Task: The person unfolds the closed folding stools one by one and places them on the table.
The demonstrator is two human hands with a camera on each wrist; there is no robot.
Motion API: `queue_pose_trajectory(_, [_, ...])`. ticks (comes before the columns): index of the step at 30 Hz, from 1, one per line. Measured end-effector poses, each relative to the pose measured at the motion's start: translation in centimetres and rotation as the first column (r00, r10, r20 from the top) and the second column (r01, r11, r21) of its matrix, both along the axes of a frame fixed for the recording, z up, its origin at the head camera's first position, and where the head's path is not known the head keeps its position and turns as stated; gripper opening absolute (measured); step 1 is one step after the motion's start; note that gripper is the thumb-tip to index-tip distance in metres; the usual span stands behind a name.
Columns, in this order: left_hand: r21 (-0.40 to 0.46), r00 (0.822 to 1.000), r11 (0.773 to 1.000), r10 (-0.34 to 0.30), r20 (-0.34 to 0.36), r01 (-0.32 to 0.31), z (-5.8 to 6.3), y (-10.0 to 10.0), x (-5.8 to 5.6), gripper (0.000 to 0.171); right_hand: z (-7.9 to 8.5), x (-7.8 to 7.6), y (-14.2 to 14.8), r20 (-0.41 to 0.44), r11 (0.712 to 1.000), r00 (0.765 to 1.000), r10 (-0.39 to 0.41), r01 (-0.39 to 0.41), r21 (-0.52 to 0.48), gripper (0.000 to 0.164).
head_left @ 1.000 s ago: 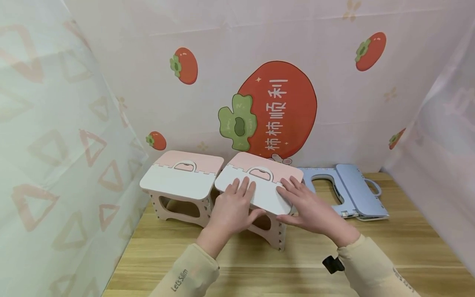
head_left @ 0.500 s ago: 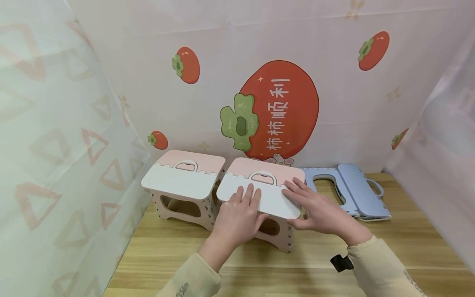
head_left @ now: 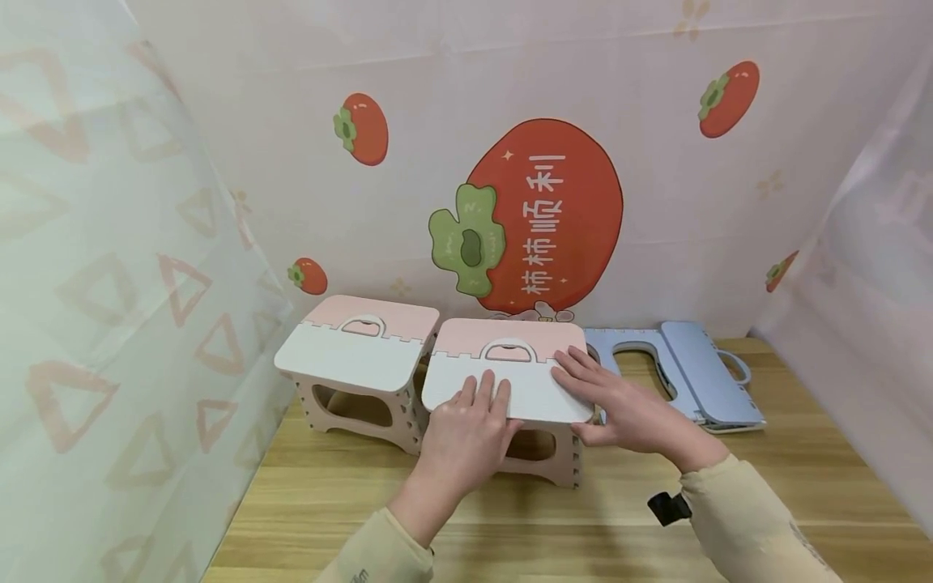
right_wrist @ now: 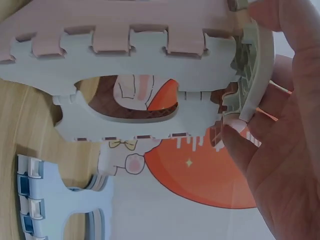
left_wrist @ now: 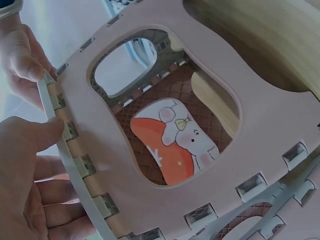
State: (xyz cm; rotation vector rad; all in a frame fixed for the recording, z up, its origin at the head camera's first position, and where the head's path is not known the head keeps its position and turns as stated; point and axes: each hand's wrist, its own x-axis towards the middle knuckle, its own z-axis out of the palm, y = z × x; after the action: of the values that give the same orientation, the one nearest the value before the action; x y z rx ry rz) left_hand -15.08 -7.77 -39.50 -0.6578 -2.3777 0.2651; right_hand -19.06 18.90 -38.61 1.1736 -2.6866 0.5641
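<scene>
Beige sleeves (head_left: 382,551) reach in from the near edge, a black tab (head_left: 669,508) showing beside the right one. Ahead of them, both hands hold the same thing, set a little apart: the left hand (head_left: 466,441) grips its front rim, fingers over the top and thumb against the edge, while the right hand (head_left: 634,409) clasps the right front corner in the same manner. That thing is a pink-and-white stool (head_left: 532,393), upright with its legs unfolded, at the middle of the wooden surface (head_left: 525,534). Its white half faces the person, and a white handle (head_left: 508,342) arches across the seam into the pink half. Just beside it to the left stands a matching stool (head_left: 350,356), also unfolded. To the right, past the right hand, a blue stool (head_left: 692,368) lies low on the surface. Behind everything hangs a pale backdrop (head_left: 408,219) with a large printed persimmon (head_left: 579,210).
</scene>
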Motion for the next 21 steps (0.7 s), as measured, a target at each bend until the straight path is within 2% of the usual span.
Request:
queue_pose_trajectory(4, [0.004,1.000,1.000,0.003,-0.027,-0.002,0.0,-0.1,-0.4,0.053,0.0,-0.2,-0.2,0.024,1.000,1.000,-0.020,0.019,0.008,0.069])
queue_pose_trajectory(10, [0.003,1.000,1.000,0.018,-0.006,-0.018,-0.1,-0.2,-1.0,0.054,-0.2,-0.5,-0.5,0.072,0.999,0.996,-0.044,0.043,0.017,0.070])
queue_pose_trajectory(21, [0.014,0.999,0.999,0.030,0.010,-0.030,-0.1,-0.6,-2.2,0.053,0.0,-1.4,-1.2,0.065,0.999,0.997,-0.035,0.033,0.030,0.069])
